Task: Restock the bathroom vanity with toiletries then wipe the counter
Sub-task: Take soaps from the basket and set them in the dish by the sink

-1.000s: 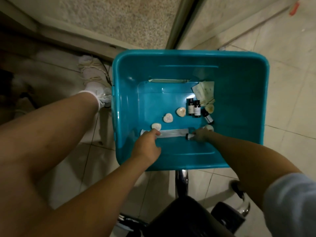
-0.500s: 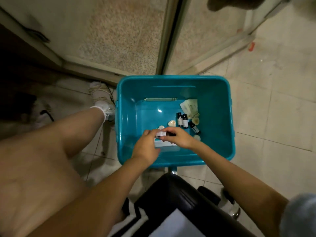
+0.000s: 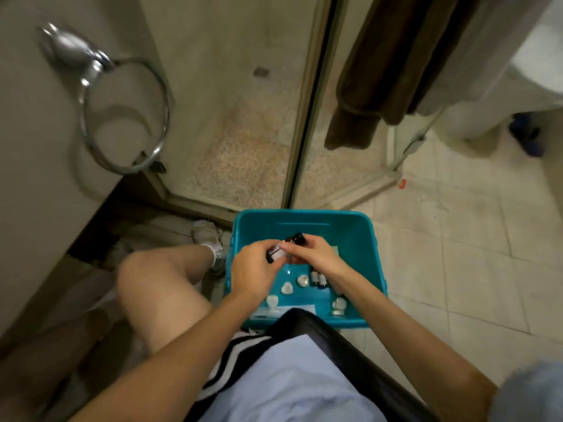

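Person seated, teal plastic bin [image 3: 304, 219] on tiled floor [image 3: 457, 269] in front of knees, just before the shower door frame [image 3: 304, 117].

Left hand [image 3: 254, 271]: fingers curled round a small dark bottle [image 3: 276, 254] with a white label, held above the bin. Label writing too small to read.

Right hand [image 3: 318, 254]: touching the left, thumb and fingers pinching a second bottle [image 3: 296, 239], dark brown, black cap pointing up and away.

In the bin bottom:
- three pale wrapped soaps [image 3: 287, 288] in a slanting row
- two dark upright bottles [image 3: 318, 278] side by side, labels unreadable
- a flat white packet [image 3: 300, 309] along the near wall
- a small clear bottle [image 3: 338, 304] in the near right corner

Surroundings: chrome towel ring [image 3: 122, 117] on the left wall, brown towel [image 3: 380, 71] hanging at upper right.
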### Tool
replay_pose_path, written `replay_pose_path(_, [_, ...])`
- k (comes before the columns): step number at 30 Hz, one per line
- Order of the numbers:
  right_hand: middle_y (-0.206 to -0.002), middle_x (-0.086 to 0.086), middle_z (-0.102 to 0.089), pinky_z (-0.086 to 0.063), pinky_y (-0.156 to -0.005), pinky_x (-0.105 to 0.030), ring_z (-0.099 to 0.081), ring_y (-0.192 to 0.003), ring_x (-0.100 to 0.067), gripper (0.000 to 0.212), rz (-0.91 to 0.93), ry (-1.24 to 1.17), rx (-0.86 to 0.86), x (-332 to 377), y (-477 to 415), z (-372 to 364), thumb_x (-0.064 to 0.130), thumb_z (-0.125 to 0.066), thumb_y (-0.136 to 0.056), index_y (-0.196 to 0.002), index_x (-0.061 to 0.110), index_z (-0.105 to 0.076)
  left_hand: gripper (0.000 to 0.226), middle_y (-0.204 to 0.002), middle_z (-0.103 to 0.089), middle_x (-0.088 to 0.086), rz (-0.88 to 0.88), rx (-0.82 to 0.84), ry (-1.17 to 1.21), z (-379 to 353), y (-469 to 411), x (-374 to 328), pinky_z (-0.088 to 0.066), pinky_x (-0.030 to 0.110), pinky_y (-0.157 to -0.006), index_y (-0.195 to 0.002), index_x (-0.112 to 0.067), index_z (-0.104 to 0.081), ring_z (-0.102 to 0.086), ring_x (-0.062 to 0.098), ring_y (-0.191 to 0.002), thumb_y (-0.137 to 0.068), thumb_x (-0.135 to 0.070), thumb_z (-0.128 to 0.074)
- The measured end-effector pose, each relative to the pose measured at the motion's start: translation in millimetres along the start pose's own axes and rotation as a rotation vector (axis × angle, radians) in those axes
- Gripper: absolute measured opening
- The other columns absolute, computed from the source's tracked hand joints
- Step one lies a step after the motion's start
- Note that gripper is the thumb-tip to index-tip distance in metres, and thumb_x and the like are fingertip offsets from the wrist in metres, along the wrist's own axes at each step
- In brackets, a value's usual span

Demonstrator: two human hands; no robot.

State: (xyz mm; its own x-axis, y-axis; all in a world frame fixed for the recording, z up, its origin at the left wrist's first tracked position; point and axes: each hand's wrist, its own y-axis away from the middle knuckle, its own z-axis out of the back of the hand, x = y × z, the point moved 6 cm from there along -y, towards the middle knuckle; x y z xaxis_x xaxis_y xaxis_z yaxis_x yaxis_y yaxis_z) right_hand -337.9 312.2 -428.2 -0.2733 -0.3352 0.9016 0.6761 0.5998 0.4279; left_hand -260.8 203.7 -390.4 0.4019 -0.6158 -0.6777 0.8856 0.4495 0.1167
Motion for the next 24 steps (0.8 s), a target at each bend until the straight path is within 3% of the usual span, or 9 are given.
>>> replay_pose_path(6, [-0.076, -0.001, -0.064, -0.049, -0.07, -0.018, -0.06, -0.063, 0.001, 0.006, 0.247, -0.007, -0.029, 141, 13, -47, 0.009, -0.069, -0.082, -0.086, 0.01, -0.065, 0.022, -0.088, -0.072, -0.003, 0.057, -0.253, 0.258, 125, 1, -31, -0.052, 0.03, -0.07, -0.098, -0.022, -0.07, -0.066, 0.014, -0.082, -0.079, -0.031, -0.072])
replay_pose_path(9, [-0.072, -0.003, -0.061, -0.048, -0.071, -0.028, -0.058, -0.067, -0.007, 0.006, 0.462, 0.077, -0.024, 230, 26, -84, 0.012, -0.073, -0.08, -0.082, 0.011, -0.067, 0.018, -0.081, -0.067, -0.01, 0.044, -0.406, 0.355, 206, 6, -49, -0.052, 0.026, -0.068, -0.093, -0.022, -0.068, -0.063, 0.008, -0.077, -0.078, -0.032, -0.073])
replay_pose_path(11, [-0.079, -0.005, -0.066, -0.049, -0.071, -0.029, -0.06, -0.074, -0.012, 0.011, 0.581, 0.111, -0.019, 285, 38, -111, 0.016, -0.075, -0.078, -0.087, 0.012, -0.07, 0.012, -0.075, -0.065, -0.011, 0.008, -0.509, 0.417, 261, 10, -57, -0.047, 0.02, -0.06, -0.087, -0.023, -0.068, -0.064, 0.009, -0.074, -0.077, -0.027, -0.074])
replay_pose_path(13, [-0.085, -0.004, -0.071, -0.05, -0.073, -0.027, -0.064, -0.077, -0.013, 0.018, 0.683, 0.109, -0.001, 333, 49, -140, 0.016, -0.077, -0.076, -0.093, 0.012, -0.071, 0.008, -0.073, -0.068, -0.008, -0.04, -0.615, 0.478, 314, 16, -61, -0.051, 0.025, -0.063, -0.082, -0.024, -0.068, -0.068, 0.012, -0.075, -0.077, -0.022, -0.073])
replay_pose_path(15, [-0.081, 0.0, -0.072, -0.052, -0.072, -0.024, -0.066, -0.075, -0.009, 0.017, 0.745, 0.11, 0.033, 373, 56, -172, 0.015, -0.077, -0.076, -0.092, 0.015, -0.07, 0.005, -0.073, -0.068, -0.01, -0.063, -0.714, 0.447, 362, 26, -62, -0.051, 0.025, -0.066, -0.082, -0.024, -0.068, -0.065, 0.005, -0.071, -0.078, -0.022, -0.071])
replay_pose_path(18, [-0.077, 0.004, -0.071, -0.049, -0.068, -0.02, -0.065, -0.07, -0.004, 0.012, 0.811, 0.128, 0.082, 423, 56, -220, 0.017, -0.074, -0.079, -0.089, 0.021, -0.068, 0.007, -0.068, -0.064, -0.014, -0.089, -0.834, 0.391, 426, 36, -59, -0.041, 0.01, -0.059, -0.078, -0.027, -0.065, -0.058, -0.003, -0.065, -0.078, -0.023, -0.071])
replay_pose_path(24, [-0.084, 0.002, -0.069, -0.05, -0.068, -0.025, -0.065, -0.076, -0.012, 0.019, 0.863, 0.159, 0.174, 506, 23, -303, 0.021, -0.073, -0.08, -0.097, 0.016, -0.067, 0.01, -0.069, -0.065, -0.012, -0.056, -0.964, 0.346, 528, 15, -28, -0.042, 0.017, -0.057, -0.075, -0.028, -0.062, -0.061, 0.003, -0.068, -0.079, -0.025, -0.07])
